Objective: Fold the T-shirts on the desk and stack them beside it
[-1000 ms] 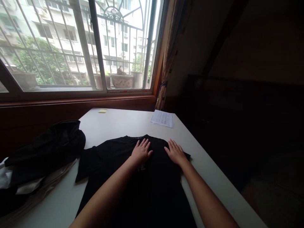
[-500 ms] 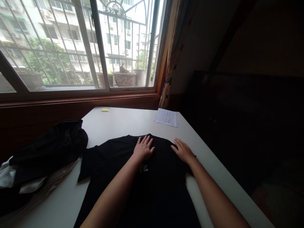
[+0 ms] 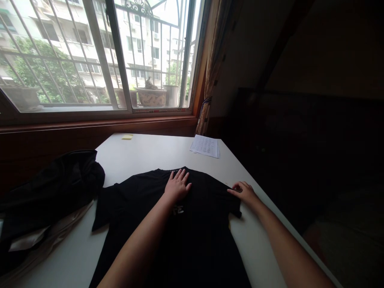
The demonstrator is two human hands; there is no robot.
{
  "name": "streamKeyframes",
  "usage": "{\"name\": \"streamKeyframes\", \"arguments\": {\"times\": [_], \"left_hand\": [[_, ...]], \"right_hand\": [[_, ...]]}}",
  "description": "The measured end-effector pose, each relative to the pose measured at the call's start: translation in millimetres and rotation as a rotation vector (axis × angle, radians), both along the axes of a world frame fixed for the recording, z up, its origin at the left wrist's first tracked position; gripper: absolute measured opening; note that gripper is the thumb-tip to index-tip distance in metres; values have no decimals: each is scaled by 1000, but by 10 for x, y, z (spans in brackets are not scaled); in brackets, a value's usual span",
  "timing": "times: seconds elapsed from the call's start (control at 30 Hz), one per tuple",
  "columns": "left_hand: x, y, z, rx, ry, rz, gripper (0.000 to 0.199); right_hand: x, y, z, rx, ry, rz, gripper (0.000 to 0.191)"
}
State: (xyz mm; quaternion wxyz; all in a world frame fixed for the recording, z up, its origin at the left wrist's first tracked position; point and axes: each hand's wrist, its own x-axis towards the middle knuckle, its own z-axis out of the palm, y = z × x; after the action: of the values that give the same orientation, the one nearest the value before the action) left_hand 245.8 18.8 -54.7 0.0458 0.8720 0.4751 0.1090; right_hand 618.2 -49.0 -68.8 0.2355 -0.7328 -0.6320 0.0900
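While lying heaped well left of the left hand point(image 3: 177, 187), distinguishable only as dark, white and beige cloth: pile of garments point(image 3: 54, 192). Beyond and left of the same hand: yellow sticky note point(image 3: 127, 137), without discernible writing. From left of the left hand across to the right hand point(image 3: 244, 193), spread on white table point(image 3: 159, 154): black short-sleeved T-shirt point(image 3: 204, 232). Judged light, soft and limp, prone to wrinkling rather than slipping; best gripped at shoulders point(image 3: 200, 176) or sleeve hems point(image 3: 100, 228). Left hand: palm down, fingers slightly spread, resting on upper chest and reaching collar point(image 3: 166, 172), well apart from right hand. Just nearer, partly covered by left forearm point(image 3: 141, 236): pale chest print point(image 3: 179, 210), not legible; marks at collar likewise. Beyond and between the hands: sheets of paper point(image 3: 205, 146), bearing lines of writing too small to read. At right hand: thumb and fingers bent close together at upper edge of adjacent sleeve point(image 3: 235, 206); cloth pinched or merely touched, impossible to tell.
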Motion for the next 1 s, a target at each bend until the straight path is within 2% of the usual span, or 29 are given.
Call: {"name": "streamKeyframes", "arguments": {"times": [0.17,0.4,0.63,0.83,1.0], "left_hand": [[3,-15,-5,31,10,7,68],[3,-20,8,25,12,17,66],[15,-25,6,28,9,50,66],[19,-31,12,32,6,56,66],[17,-37,15,41,-4,67,65]], "right_hand": [[97,-5,123,-130,59,72,34],[-10,196,245,-212,-43,32,23],[-213,322,343,-129,-323,3,11],[-479,246,404,-40,-515,-39,14],[-669,220,413,-47,-581,-102,16]]}}
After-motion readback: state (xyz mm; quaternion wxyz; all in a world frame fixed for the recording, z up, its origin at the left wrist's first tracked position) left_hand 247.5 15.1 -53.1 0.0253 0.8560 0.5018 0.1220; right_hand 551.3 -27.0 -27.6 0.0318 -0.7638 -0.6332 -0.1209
